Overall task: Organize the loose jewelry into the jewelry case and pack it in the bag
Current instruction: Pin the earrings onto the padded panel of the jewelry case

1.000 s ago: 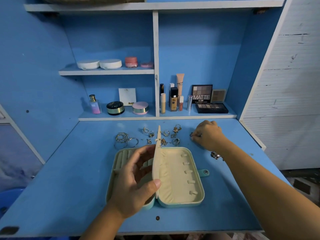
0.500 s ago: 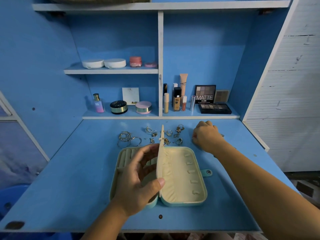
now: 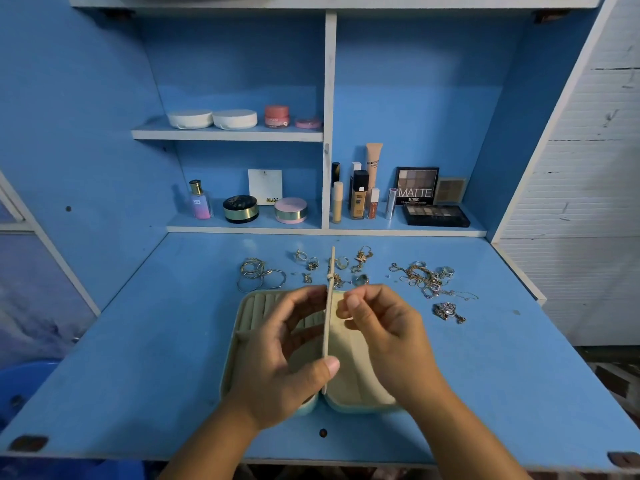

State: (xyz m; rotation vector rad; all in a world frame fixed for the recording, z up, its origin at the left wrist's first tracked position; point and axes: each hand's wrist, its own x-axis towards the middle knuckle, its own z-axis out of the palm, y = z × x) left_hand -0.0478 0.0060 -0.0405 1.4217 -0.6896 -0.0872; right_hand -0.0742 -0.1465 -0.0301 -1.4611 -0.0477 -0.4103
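Note:
A mint jewelry case (image 3: 255,308) with cream lining lies open on the blue desk (image 3: 138,358). My left hand (image 3: 287,368) grips its thin middle flap (image 3: 331,265) and holds it upright. My right hand (image 3: 384,330) hovers over the case's right half, thumb and forefinger pinched right beside the flap; whatever is in the pinch is too small to see. Loose jewelry lies behind the case: hoop bangles (image 3: 258,275), rings (image 3: 311,263), a tangle of chains (image 3: 420,277) and a sparkly pendant (image 3: 446,311).
Cosmetics line the low shelf behind the desk: a perfume bottle (image 3: 200,200), compacts (image 3: 240,209), foundation tubes (image 3: 358,197) and a dark eyeshadow palette (image 3: 434,215). White jars (image 3: 213,118) sit on the upper shelf. A blue tub (image 3: 20,379) is below left.
My right hand left the chain pile at the right and came over the case beside the flap, uncovering the chains. My left hand keeps holding the flap upright.

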